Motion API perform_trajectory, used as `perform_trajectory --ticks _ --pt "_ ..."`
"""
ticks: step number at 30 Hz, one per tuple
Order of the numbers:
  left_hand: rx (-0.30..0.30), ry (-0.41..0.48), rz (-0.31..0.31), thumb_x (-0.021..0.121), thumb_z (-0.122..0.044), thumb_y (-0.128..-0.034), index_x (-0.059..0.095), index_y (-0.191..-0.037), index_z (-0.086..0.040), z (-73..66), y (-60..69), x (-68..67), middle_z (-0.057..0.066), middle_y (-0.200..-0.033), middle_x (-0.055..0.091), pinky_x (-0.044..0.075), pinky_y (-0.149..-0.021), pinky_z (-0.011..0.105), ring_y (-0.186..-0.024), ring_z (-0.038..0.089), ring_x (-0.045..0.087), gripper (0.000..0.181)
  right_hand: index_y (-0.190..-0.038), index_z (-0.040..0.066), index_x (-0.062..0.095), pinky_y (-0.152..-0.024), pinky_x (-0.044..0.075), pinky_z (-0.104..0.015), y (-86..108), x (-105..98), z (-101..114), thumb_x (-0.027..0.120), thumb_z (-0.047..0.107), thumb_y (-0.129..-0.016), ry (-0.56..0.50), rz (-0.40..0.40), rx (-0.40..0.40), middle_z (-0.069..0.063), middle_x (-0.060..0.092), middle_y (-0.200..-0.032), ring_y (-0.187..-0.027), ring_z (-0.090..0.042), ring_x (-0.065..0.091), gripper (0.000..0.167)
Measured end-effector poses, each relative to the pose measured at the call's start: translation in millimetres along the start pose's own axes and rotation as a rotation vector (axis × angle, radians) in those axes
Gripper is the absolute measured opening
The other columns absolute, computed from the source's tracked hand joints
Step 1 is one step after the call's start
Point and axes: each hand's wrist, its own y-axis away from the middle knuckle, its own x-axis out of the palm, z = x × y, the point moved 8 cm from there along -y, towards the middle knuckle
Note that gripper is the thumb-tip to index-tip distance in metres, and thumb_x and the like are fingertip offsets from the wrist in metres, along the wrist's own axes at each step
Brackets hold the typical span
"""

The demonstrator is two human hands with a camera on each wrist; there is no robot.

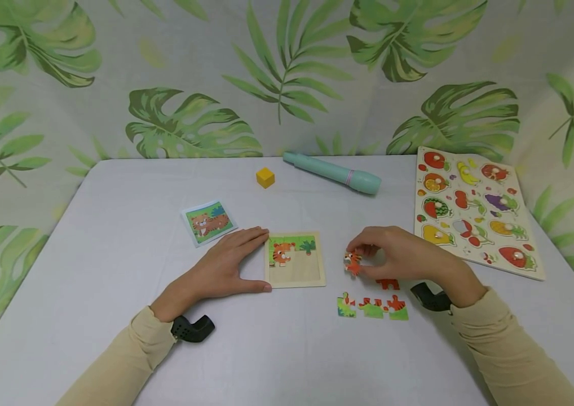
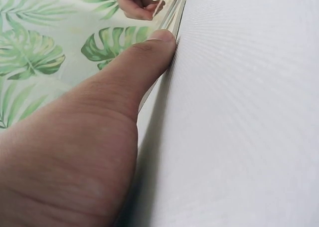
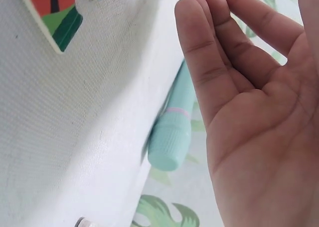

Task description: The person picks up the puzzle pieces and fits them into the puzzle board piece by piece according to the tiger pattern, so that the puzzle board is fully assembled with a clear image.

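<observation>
Head view shows the right hand [image 1: 391,252] pinching an orange jigsaw piece [image 1: 352,263] right of the square pale-wood tray [image 1: 297,276], the left hand [image 1: 222,266] touching it, fingers extended; only right wrist reveals ribbing on the mint-green plastic-looking cylinder [image 3: 170,139].

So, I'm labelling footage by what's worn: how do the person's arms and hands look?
The left hand and right hand are bare. The sleeves are plain beige and creased, each with a curved black device at its end.
</observation>
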Motion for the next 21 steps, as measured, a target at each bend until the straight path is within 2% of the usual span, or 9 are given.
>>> perform_trajectory --ticks 9,16,21 --pt "0.008 -0.007 -0.002 0.077 -0.066 -0.0813 0.038 -0.160 -0.013 -0.7 -0.2 -1.2 0.001 -0.166 0.035 0.026 -0.126 0.051 -0.155 0.025 0.030 0.103 -0.115 0.024 0.076 -0.077 0.054 -0.028 -2.0 -2 6 0.081 0.018 -0.087 0.020 -0.034 -0.034 0.015 0.065 -0.098 -0.087 -0.008 0.057 0.030" --pt "0.023 -0.004 -0.018 0.078 -0.066 -0.0812 0.039 -0.160 -0.011 -2.0 0.2 -1.3 0.004 -0.165 0.037 0.028 -0.124 0.053 -0.153 0.027 0.032 0.103 -0.116 0.023 0.075 -0.074 0.053 -0.028 -2.2 -3 10 0.080 0.018 -0.087 0.006 -0.052 -0.038 0.011 0.065 -0.098 -0.087 -0.009 0.056 0.029" --pt "0.013 -0.002 -0.006 0.078 -0.065 -0.0814 0.039 -0.160 -0.012 -1.4 0.0 -0.2 0.003 -0.166 0.036 0.027 -0.125 0.052 -0.154 0.026 0.031 0.103 -0.115 0.023 0.075 -0.073 0.053 -0.030 -2.6 -7 15 0.081 0.018 -0.086 -0.001 -0.076 -0.062 0.010 0.065 -0.096 -0.086 -0.012 0.057 0.030"
